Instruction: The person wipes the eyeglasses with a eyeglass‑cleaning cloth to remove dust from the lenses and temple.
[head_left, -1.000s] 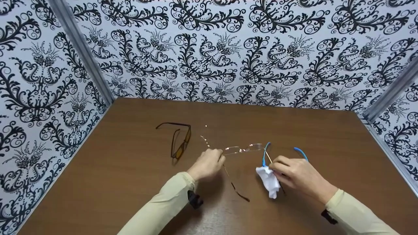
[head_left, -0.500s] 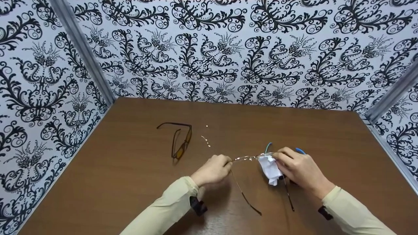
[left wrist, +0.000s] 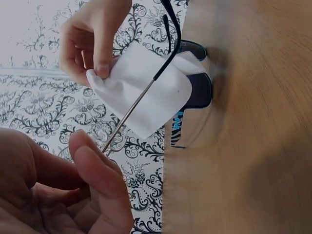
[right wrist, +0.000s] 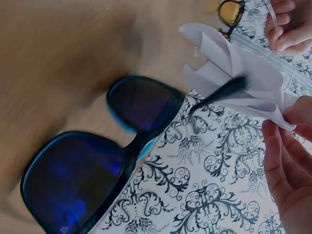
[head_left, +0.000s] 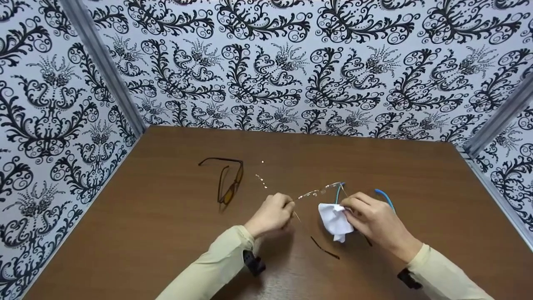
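Observation:
My left hand [head_left: 271,213] pinches thin-framed, clear-lensed eyeglasses [head_left: 315,193] at one end, near the hinge. One temple, with a dark tip [head_left: 325,248], hangs toward me; in the left wrist view that temple [left wrist: 127,114] crosses in front of the cloth. My right hand [head_left: 377,223] pinches a white cloth [head_left: 334,221] between thumb and fingers, just below the eyeglasses' right end. Whether the cloth touches a lens I cannot tell. Behind the right hand stand sunglasses with blue temples [head_left: 385,198]; their dark lenses [right wrist: 73,175] show in the right wrist view.
Black-framed glasses with amber lenses [head_left: 233,187] rest on the brown table [head_left: 166,233], left of the hands, temples unfolded. Small bright specks [head_left: 261,180] lie near them. Patterned wall panels [head_left: 266,83] enclose the back and sides.
The eyeglasses dipped toward me and tilted, then rose again at their right end. My right hand brought the cloth up to that end, then drew it back down and left; the cloth hangs wider.

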A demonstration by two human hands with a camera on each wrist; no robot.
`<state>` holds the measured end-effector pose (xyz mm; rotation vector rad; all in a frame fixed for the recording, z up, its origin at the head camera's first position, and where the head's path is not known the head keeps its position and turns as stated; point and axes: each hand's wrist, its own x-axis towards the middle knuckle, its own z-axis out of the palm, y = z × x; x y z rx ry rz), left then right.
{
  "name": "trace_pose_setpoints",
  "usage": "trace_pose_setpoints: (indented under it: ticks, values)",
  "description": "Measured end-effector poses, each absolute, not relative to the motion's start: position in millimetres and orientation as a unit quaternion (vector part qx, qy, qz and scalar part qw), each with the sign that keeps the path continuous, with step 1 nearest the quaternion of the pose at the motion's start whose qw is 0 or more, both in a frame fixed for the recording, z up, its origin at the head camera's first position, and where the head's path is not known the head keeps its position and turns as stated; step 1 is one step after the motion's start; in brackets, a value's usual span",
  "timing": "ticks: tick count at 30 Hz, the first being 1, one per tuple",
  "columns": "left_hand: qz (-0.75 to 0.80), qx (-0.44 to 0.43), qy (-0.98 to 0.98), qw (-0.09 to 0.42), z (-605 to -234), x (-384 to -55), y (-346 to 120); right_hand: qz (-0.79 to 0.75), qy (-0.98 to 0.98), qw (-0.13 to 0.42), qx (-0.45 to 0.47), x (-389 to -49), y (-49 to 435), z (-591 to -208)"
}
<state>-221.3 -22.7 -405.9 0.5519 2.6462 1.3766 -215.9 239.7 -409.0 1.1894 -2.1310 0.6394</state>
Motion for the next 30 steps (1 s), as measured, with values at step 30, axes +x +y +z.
trace_pose_setpoints:
  ticks: [30]
  values:
    - [0.627,0.113,0.752,0.171,-402.1,-218.1,-28.3,0.418,-0.8,0.108,0.418,-186.7,209.4,-428.1]
